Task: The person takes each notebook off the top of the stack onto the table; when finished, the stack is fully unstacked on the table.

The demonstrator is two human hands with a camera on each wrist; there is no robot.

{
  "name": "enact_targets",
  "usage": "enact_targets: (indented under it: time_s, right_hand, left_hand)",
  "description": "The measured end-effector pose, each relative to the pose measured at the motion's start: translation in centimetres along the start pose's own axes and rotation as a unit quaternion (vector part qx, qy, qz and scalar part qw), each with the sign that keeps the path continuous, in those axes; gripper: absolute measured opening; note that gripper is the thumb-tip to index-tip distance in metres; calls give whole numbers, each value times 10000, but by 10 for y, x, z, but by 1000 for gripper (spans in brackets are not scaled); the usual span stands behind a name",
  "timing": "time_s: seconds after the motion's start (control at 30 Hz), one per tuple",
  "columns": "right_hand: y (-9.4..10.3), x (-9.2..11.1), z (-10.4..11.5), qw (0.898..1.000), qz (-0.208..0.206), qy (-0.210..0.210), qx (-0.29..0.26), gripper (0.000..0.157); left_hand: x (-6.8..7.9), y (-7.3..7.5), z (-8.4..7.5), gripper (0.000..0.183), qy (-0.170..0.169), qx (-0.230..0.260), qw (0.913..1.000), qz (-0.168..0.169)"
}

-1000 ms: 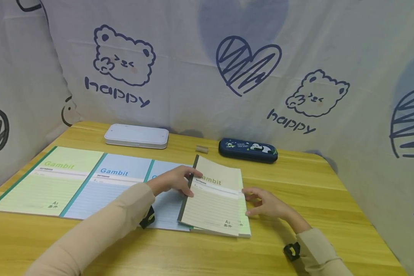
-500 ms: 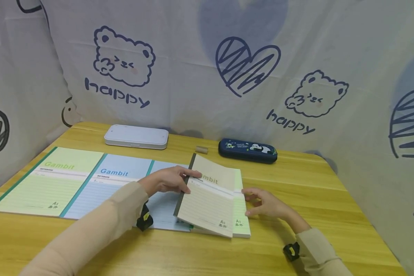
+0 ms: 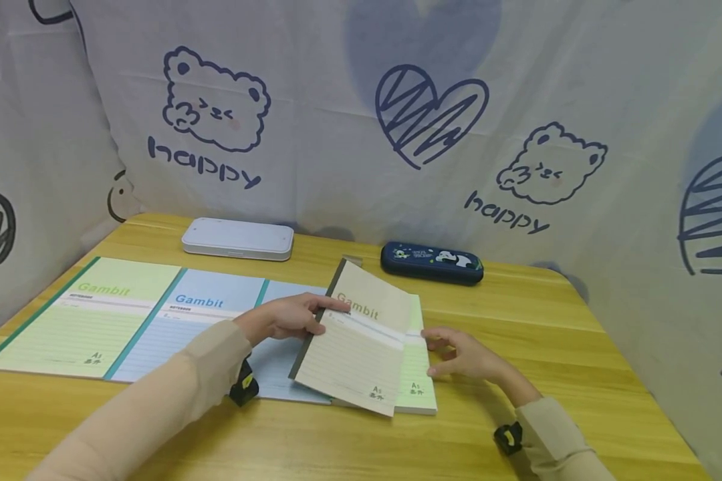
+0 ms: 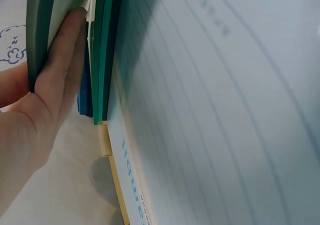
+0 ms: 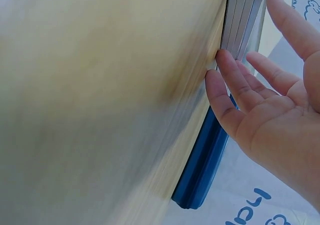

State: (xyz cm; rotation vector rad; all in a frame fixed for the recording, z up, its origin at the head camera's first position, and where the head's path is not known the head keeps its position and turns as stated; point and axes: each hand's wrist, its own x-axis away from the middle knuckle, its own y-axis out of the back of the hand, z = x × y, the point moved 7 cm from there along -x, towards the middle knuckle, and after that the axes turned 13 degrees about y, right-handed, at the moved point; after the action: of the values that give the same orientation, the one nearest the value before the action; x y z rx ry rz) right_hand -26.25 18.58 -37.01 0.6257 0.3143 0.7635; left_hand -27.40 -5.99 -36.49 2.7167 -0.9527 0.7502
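Note:
In the head view, my left hand (image 3: 285, 317) pinches the dark spine of a beige notebook (image 3: 355, 364), which is tilted with its spine edge raised. Below it lies a stack topped by a green notebook (image 3: 417, 367), partly covered by the beige one. My right hand (image 3: 466, 354) is at the stack's right edge, fingers extended and thumb apart. The right wrist view shows its fingertips at the page edges (image 5: 242, 20). In the left wrist view, the beige notebook's spine (image 4: 39, 40) sits between thumb and fingers. A blue notebook (image 3: 277, 377) lies under my left hand.
Left of that, another blue notebook (image 3: 207, 294) and a green notebook (image 3: 78, 327) lie side by side. Along the back stand a white case (image 3: 237, 238) and a navy panda pencil case (image 3: 431, 264). A small brown object (image 3: 353, 258) is mostly hidden. A printed cloth hangs behind the table.
The left hand has moved left with the beige notebook, lifting its spine edge and turning it, so more of the green notebook shows. The right hand has stayed in place.

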Motion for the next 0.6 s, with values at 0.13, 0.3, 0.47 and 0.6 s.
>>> enact_targets:
  time_s: [0.13,0.3,0.47,0.6]
  right_hand:
    - [0,0,0,10000,1,3,-22,63]
    - [-1,-1,-1,10000,2,10,15,63]
    - [-2,0,-2,10000,-11,2,3,63]
    - [-1,0,-1,10000,-17,51,12,63]
  left_hand:
    - [4,1,1,56,-51,24,10000,31]
    - [10,1,0,58,-237,3,9992,318]
    - [18,5,0,60,-503,-294,9975,402]
    - [24,12,-1,60,-733,-605,9951,285]
